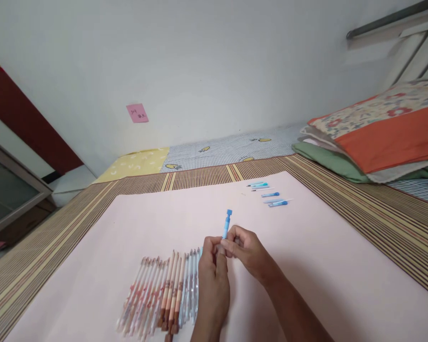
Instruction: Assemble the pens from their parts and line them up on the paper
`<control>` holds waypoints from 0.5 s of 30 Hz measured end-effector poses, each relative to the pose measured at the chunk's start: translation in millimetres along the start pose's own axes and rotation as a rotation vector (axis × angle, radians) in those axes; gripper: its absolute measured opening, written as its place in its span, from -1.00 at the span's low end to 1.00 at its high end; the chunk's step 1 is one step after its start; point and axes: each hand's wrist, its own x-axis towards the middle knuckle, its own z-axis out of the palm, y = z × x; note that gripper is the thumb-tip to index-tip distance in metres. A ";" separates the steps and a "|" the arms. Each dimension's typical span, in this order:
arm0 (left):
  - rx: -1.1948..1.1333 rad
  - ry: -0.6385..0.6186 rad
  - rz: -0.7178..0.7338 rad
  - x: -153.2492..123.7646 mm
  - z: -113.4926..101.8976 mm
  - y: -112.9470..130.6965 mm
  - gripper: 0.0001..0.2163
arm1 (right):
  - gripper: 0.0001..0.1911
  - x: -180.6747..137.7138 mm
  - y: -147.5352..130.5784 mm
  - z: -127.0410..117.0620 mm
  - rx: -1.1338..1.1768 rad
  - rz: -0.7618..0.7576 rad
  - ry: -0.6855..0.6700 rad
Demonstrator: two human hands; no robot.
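A blue pen piece (227, 224) with a knobbed top stands nearly upright between my hands, over the pale pink sheet (157, 218). My left hand (214, 275) is closed on its lower end. The fingers of my right hand (248, 249) pinch it just above, touching the left fingertips. My fingers hide the bottom of the piece. Left of my hands lies a row of pens: white ones with red patterns (142, 294), peach and brown ones (171, 294) and light blue ones (190, 280), partly covered by my left hand.
Further back on the sheet are loose blue pen parts (278, 203) and slim refills (262, 190). A striped mat (342, 209) lies under the sheet. Folded bedding (392, 128) is piled at the right. A pink note (137, 113) sticks to the white wall (217, 61).
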 end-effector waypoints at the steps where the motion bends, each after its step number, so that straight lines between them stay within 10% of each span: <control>1: -0.070 -0.025 -0.026 1.2 -1.1 0.1 -0.83 | -0.71 -0.2 -2.3 -2.5 0.016 -0.001 -0.015; 8: -0.564 -0.210 -0.199 7.3 -2.1 -4.2 -0.70 | -0.73 -2.8 -6.9 -9.6 0.120 0.055 -0.186; 15: -0.150 -0.053 -0.023 1.0 1.4 -6.8 -0.72 | -0.71 -0.8 -0.8 -0.9 0.205 0.073 -0.082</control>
